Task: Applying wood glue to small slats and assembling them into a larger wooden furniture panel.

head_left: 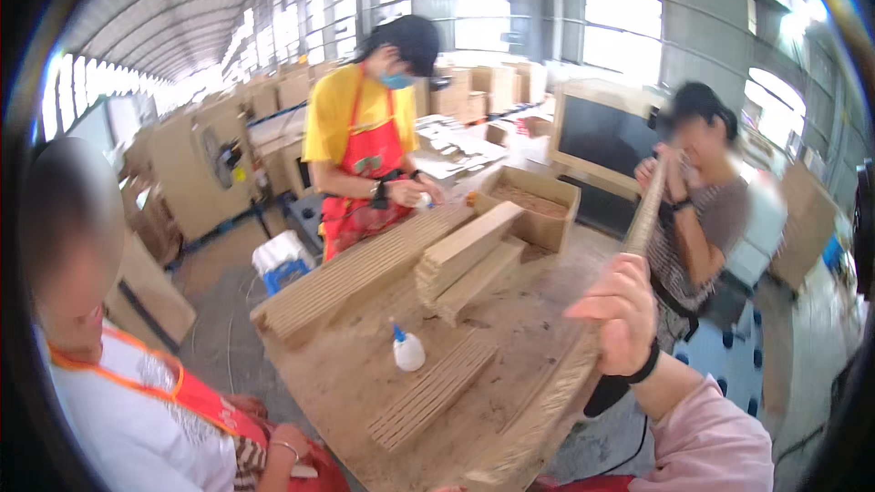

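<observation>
A long, pale wooden strip (549,408) slants from the lower edge up to the right. My right hand (622,317) is closed around it, thumb and fingers bent over its upper part. Beyond my hand, its far end rises toward the raised hands of a person on the right. Only a sliver of my left hand (450,489) shows at the lower edge, beside the strip's near end; its fingers are mostly hidden. Nearby on the worktable (333,383) lie a short bundle of grooved strips (434,390) and a white squeeze bottle (409,353) with a blue tip.
Long grooved strips (365,269) and a stack of wooden pieces (469,260) lie farther back, beside an open carton (570,226). A person in a yellow shirt (331,118) works across the table. Another in a red apron (214,408) is at left. A blue stool (285,271) stands behind.
</observation>
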Action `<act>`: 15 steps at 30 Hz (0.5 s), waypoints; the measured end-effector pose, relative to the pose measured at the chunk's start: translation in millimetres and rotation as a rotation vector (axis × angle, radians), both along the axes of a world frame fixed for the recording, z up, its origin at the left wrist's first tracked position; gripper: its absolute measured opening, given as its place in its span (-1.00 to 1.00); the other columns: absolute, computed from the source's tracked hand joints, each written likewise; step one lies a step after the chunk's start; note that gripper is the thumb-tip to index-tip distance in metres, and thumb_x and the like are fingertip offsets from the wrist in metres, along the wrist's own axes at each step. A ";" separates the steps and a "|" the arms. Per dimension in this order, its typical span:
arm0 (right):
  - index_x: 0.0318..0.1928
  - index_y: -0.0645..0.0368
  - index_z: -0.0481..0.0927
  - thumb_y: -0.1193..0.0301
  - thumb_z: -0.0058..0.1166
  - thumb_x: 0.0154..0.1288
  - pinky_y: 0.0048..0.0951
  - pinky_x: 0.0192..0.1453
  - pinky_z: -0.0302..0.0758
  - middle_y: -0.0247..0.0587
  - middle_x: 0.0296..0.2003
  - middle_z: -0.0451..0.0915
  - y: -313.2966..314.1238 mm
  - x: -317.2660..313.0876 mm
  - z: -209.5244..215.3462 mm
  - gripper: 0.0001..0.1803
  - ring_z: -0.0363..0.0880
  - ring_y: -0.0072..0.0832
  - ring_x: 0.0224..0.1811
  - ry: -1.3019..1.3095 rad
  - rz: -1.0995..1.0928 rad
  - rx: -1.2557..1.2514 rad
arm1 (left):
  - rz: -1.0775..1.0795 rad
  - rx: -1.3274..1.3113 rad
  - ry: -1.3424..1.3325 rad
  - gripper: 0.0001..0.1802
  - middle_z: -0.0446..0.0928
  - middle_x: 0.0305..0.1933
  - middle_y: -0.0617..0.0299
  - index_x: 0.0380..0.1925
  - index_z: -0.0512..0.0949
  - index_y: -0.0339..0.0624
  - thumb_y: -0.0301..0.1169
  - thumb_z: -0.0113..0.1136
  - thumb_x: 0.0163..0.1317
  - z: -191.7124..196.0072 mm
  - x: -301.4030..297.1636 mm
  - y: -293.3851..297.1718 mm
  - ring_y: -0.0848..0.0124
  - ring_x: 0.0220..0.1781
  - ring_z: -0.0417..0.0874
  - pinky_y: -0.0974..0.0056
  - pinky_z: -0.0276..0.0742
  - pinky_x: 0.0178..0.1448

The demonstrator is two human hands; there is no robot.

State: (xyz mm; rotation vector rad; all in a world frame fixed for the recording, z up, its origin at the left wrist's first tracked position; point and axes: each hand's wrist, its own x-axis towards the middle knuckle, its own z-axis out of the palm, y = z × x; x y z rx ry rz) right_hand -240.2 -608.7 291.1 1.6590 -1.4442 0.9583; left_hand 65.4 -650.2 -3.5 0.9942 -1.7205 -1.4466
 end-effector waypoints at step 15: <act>-0.05 0.21 0.51 0.07 -0.07 0.36 -0.12 0.15 0.33 -0.04 -0.11 0.56 160.8 44.8 -136.6 -0.56 0.51 -0.22 -0.12 -0.369 0.073 0.291 | -1.277 0.288 -0.496 -0.76 0.60 -0.30 0.11 -0.20 0.58 -0.26 -0.30 0.05 0.39 -14.0 -106.6 81.1 0.36 -0.30 0.61 0.31 0.51 -0.24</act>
